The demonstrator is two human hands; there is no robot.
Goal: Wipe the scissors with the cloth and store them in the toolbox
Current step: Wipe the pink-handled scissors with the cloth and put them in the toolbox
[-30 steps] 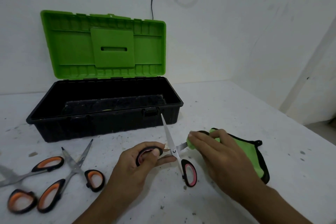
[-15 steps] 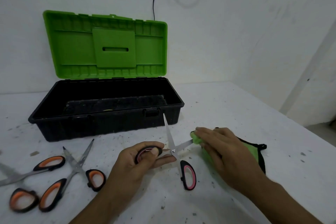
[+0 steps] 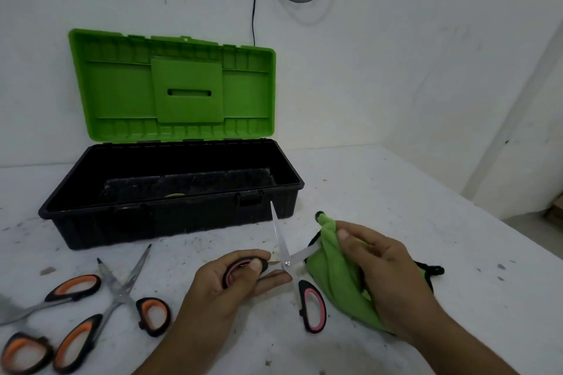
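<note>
Right now the person is working between their two hands, holding a pair of pink-handled scissors (image 3: 286, 263) spread wide open. Their left hand (image 3: 225, 286) is pinching one handle loop, with the thumb pressing on top and the fingers curling underneath. The other loop is hanging down between the two hands, and I cannot tell whether it is touching the table (image 3: 411, 198).

One blade is pointing up and away from the left hand, towards the toolbox (image 3: 158, 225). The other blade is running across to the right hand (image 3: 390, 277), which is gripping a green cloth (image 3: 329, 274) bunched around that blade's tip. The rest of the cloth is trailing beneath the right hand onto the table.

Beyond the left hand the black toolbox is sitting with its green lid (image 3: 122, 94) standing upright. Off to the left of the left hand, two pairs of orange-handled scissors (image 3: 122, 292) are lying open on the table, one partly cut off by the edge of view.
</note>
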